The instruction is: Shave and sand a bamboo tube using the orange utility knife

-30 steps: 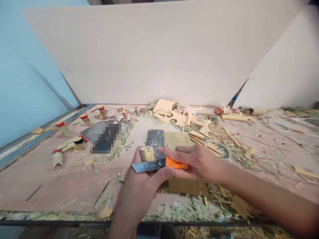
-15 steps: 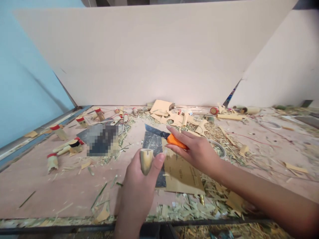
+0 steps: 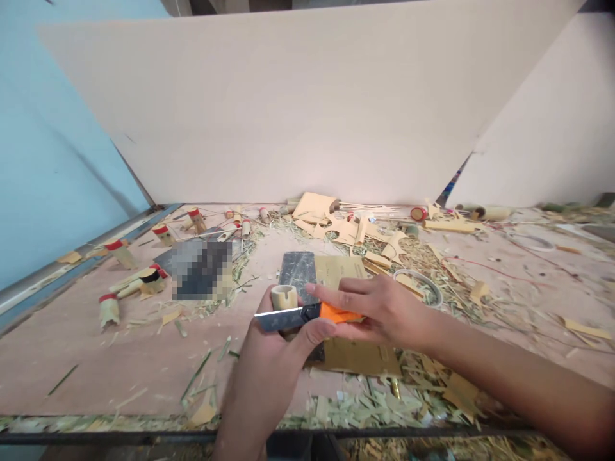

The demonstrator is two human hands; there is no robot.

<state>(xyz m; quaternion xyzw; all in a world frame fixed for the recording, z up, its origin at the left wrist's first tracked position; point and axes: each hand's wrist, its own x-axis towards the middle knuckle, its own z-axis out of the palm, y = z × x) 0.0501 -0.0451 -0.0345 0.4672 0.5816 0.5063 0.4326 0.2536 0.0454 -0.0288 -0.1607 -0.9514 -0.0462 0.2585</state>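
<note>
My left hand (image 3: 276,358) is closed around a short bamboo tube (image 3: 284,298), held upright with its hollow, notched rim facing up. In my right hand (image 3: 375,307) is a utility knife (image 3: 336,314) with an orange handle. Its long blade lies sideways across the near side of the tube, over my left fingers; whether the edge touches the bamboo I cannot tell. My left thumb rests by the front of the knife handle. Beneath the hands lie a dark scratched slab (image 3: 296,266) and a piece of brown cardboard (image 3: 355,355).
Several red-capped bamboo pieces (image 3: 120,253) stand or lie at the left. Yellow paper offcuts (image 3: 343,230) and bamboo shavings (image 3: 355,403) litter the table (image 3: 144,371). A roll of tape (image 3: 425,285) is right of the cardboard. A pale board (image 3: 307,109) rises behind.
My right hand has brought the knife down and toward me, from above the slab to across the bamboo tube. My left thumb has shifted to the knife. The view has moved slightly.
</note>
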